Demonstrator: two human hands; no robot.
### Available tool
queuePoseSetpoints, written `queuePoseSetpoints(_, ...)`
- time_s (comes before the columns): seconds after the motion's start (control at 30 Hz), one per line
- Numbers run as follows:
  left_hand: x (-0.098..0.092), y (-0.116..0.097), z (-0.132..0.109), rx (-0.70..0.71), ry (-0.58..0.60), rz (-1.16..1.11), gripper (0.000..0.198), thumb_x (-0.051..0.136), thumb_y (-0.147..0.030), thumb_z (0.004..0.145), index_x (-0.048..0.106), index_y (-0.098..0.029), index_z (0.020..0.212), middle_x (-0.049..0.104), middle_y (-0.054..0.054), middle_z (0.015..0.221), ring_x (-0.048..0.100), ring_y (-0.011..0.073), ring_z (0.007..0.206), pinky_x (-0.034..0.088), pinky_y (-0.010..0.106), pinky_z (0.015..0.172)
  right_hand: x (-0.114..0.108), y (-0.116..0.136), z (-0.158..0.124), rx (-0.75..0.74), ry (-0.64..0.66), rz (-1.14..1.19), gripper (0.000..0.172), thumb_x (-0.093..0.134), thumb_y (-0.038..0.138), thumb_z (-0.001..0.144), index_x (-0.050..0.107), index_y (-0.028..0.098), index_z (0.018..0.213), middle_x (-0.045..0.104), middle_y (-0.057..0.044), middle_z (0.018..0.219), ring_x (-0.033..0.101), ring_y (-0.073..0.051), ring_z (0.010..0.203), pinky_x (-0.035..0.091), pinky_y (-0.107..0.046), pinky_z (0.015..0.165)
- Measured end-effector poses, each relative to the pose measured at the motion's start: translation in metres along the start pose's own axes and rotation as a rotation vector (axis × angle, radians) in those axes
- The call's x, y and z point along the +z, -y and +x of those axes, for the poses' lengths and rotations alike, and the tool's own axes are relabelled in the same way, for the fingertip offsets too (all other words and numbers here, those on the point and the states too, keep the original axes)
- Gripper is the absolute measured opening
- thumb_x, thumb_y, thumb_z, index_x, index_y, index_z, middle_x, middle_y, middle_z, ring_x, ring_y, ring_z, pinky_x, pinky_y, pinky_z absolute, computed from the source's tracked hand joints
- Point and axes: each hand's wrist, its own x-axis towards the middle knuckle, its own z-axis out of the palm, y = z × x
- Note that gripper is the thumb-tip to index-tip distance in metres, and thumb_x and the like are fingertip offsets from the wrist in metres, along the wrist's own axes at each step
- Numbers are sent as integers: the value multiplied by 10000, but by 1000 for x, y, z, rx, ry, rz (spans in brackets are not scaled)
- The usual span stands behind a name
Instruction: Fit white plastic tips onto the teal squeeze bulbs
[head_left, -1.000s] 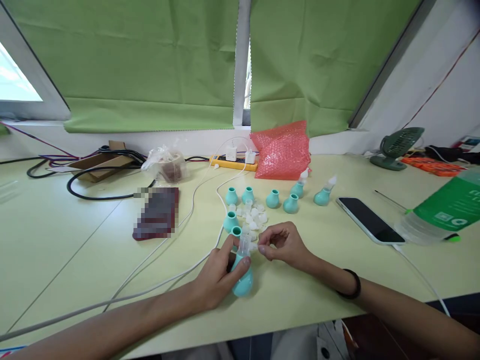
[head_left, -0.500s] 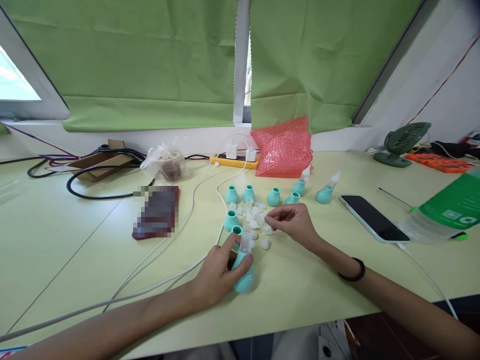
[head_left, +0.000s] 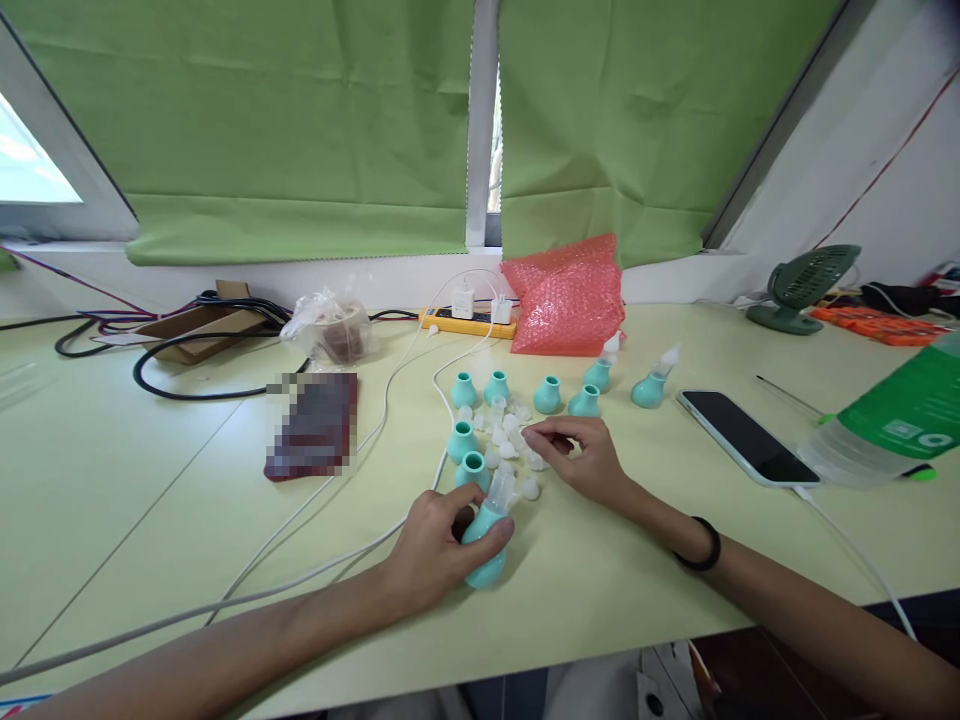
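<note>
My left hand (head_left: 439,545) is closed round a teal bulb nasal aspirator (head_left: 486,560), its clear tube (head_left: 501,490) pointing up and tilted slightly right. Thumb and fingers press on opposite sides of the bulb. Over the right side of a pile of small white translucent tips (head_left: 508,432), my right hand (head_left: 581,455) is closed in a pinch; whether a tip is between its fingertips is hidden. Several open-topped teal bulbs (head_left: 548,394) stand around the pile. Two aspirators with clear tubes and white tips, one of them an aspirator (head_left: 651,385) at the right, stand farther back.
A phone (head_left: 750,437) with a cable lies to the right, beside a green-labelled bottle (head_left: 892,420). Pink bubble wrap (head_left: 566,300) and a yellow power strip (head_left: 465,323) are at the back. White cables (head_left: 360,550) cross the left side, near a dark red object (head_left: 313,425).
The aspirator in my left hand has tilted, its clear tube leaning more to the right. My right hand has shifted slightly left and down over the tips.
</note>
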Motion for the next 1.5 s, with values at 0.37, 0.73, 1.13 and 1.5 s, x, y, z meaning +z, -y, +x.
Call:
queuePoseSetpoints(0.37, 10, 6, -8, 622, -210, 382, 249, 493, -370, 711, 520, -155, 589, 520, -4, 423, 439, 99, 372, 306, 231, 415, 3, 33, -27, -404, 542, 25, 289, 389, 319, 788, 403, 183, 534, 333, 47, 448, 295, -69, 422, 249, -227, 440)
queuePoseSetpoints(0.73, 5, 7, -2, 791, -164, 483, 326, 371, -354, 832, 509, -156, 613, 540, 6, 469, 482, 104, 423, 328, 224, 424, 7, 33, -23, 71, 636, 376, 400, 303, 396, 816, 292, 170, 487, 258, 50, 445, 252, -56, 416, 240, -193, 407)
queuePoseSetpoints(1.13, -1, 3, -9, 573, -153, 183, 229, 502, -365, 694, 435, -178, 808, 566, -1, 614, 495, 101, 494, 402, 212, 502, -11, -10, 10, 274, -47, 247, 355, 543, 412, 687, 353, 176, 503, 268, 55, 467, 268, -55, 413, 216, -194, 378)
queuePoseSetpoints(1.5, 6, 7, -5, 407, -55, 145, 345, 590, -312, 597, 405, -194, 864, 533, 20, 799, 497, 122, 593, 437, 240, 544, -13, -33, 18, 221, 23, -481, 242, 553, 410, 646, 496, 178, 608, 487, 20, 465, 450, -115, 458, 322, -224, 474)
